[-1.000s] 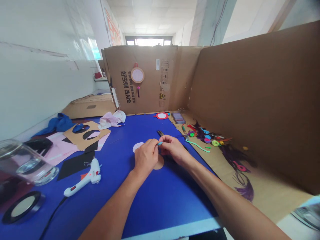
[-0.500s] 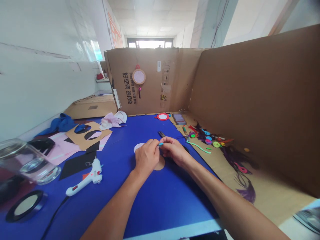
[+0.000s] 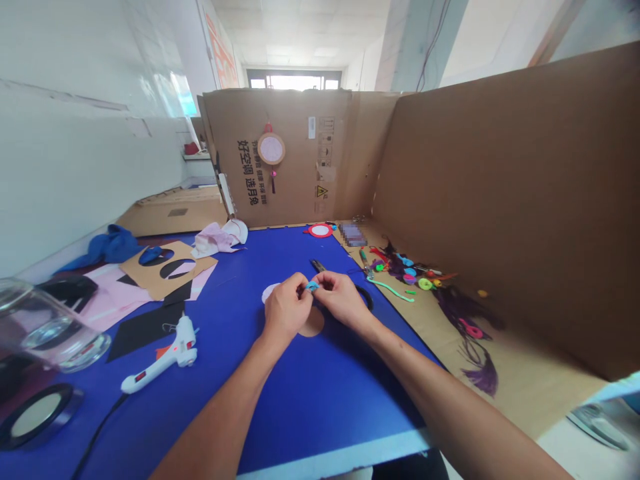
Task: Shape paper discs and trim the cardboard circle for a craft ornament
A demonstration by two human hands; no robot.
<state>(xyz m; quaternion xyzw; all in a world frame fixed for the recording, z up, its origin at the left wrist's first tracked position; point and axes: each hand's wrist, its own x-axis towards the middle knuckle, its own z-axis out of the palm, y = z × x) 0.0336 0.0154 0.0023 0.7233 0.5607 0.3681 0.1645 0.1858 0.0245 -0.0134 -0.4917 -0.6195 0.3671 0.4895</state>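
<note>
My left hand (image 3: 289, 303) and my right hand (image 3: 343, 299) meet over the middle of the blue table. Their fingertips pinch a small light-blue piece (image 3: 312, 286), which looks like a bit of cord; its ends are hidden by the fingers. Below them a round brown card disc (image 3: 313, 323) lies flat. A pale round piece (image 3: 270, 292) sticks out beyond my left knuckles. Black-handled scissors (image 3: 317, 265) lie on the table, partly covered by my right hand, with a handle loop showing to its right.
Left are a white glue gun (image 3: 165, 360), a clear glass jar (image 3: 60, 333), a tape roll (image 3: 37, 417) and cut card (image 3: 155, 270). On the right cardboard lie cord coils (image 3: 425, 284) and purple tassels (image 3: 481, 377). Cardboard walls (image 3: 500, 200) stand behind and right; a round ornament (image 3: 271, 149) hangs there.
The view has shifted slightly to the right. My fingertips have drawn a little apart, and more of the light-blue piece shows between them.
</note>
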